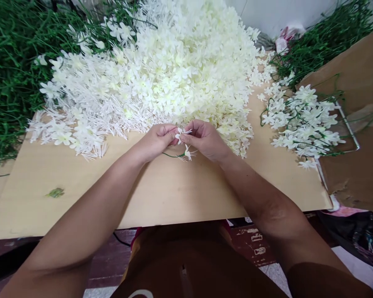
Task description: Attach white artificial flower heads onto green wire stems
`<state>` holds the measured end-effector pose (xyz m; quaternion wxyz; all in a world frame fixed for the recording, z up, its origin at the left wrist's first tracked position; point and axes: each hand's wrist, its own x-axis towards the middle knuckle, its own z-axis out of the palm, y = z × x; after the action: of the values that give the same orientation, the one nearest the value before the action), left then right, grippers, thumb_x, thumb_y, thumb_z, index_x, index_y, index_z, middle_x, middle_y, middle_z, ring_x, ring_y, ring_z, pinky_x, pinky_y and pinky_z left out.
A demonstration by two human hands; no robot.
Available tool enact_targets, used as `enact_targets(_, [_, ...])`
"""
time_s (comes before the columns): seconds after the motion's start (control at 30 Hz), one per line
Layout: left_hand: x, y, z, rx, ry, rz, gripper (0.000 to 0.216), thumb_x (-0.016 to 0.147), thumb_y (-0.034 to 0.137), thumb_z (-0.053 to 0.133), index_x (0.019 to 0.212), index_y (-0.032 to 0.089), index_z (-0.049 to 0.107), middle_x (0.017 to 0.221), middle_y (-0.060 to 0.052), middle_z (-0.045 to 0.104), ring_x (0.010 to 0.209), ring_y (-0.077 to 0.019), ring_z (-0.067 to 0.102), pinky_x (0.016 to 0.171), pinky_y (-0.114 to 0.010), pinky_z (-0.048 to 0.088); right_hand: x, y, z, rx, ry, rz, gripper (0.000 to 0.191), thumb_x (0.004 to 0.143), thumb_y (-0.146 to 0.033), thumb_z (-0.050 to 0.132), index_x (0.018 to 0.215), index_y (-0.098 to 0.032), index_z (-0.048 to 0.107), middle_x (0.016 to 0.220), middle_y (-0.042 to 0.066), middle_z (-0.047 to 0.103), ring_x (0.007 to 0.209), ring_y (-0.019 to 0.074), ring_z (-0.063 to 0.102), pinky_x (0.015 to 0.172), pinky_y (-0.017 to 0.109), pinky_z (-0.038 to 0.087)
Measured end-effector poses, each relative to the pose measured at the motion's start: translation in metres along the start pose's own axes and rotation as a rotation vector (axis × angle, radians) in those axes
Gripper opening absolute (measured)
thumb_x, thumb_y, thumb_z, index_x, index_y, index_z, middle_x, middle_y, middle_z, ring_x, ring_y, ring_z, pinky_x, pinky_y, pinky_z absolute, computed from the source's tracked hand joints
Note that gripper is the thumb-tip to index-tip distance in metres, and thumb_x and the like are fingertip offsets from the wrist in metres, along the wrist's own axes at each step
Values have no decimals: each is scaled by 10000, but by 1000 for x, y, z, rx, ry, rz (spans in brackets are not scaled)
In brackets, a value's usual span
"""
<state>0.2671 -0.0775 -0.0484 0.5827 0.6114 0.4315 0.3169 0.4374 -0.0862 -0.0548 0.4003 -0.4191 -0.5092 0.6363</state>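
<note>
My left hand (157, 140) and my right hand (205, 138) meet above the middle of a pale wooden board (161, 194). Both pinch the same small piece: a thin green stem (174, 156) with white plastic flowers (182, 133) on it. One blossom (188, 154) hangs below my right thumb. Just beyond my fingers lies a big heap of loose white flowers (161, 70), some with thin white stalks.
Green stems are piled at the far left (9, 74) and at the far right (326, 37). A bunch of finished flower sprigs (301, 120) lies on the right, partly on a brown cardboard sheet (360, 136). A small green scrap (56, 192) lies near the board's left.
</note>
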Motion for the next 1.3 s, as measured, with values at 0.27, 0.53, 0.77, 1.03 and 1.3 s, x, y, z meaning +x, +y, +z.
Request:
enact_targets(0.27, [-4, 1, -8, -101, -49, -65, 515, 739, 643, 717, 618, 163, 573, 524, 29, 416, 492, -77, 317, 483, -233, 229, 0, -4, -7, 230, -102, 77, 462, 531, -453, 942, 763, -166, 665, 685, -25, 712, 679, 81, 651, 736, 223, 546])
enact_targets(0.53, [-2, 0, -4, -23, -29, 17, 566, 730, 712, 693, 617, 184, 522, 516, 44, 397, 484, -83, 315, 469, -244, 229, 0, -2, -8, 242, -113, 110, 429, 559, -399, 944, 791, -166, 668, 717, -10, 727, 709, 92, 674, 796, 247, 576])
enact_targets(0.77, [-4, -2, -1, -3, -20, 79, 578, 737, 736, 671, 639, 184, 533, 540, 42, 393, 491, -89, 304, 470, -259, 215, 2, 0, -8, 299, -87, 111, 409, 519, -342, 957, 708, -160, 644, 697, -13, 723, 705, 97, 700, 773, 233, 576])
enact_targets(1.03, [-4, 1, 0, -132, -37, 36, 607, 661, 741, 741, 625, 189, 491, 500, 71, 339, 461, -66, 247, 463, -240, 180, 2, 2, -8, 283, -112, 76, 413, 536, -385, 948, 721, -173, 646, 718, -26, 703, 665, 87, 658, 780, 270, 583])
enact_targets(1.3, [-2, 0, -2, -130, -70, 66, 591, 661, 716, 752, 641, 172, 523, 522, 55, 422, 467, -57, 271, 464, -223, 204, 0, -2, -5, 271, -93, 74, 426, 532, -434, 943, 685, -170, 646, 655, -39, 676, 636, 76, 628, 685, 228, 554])
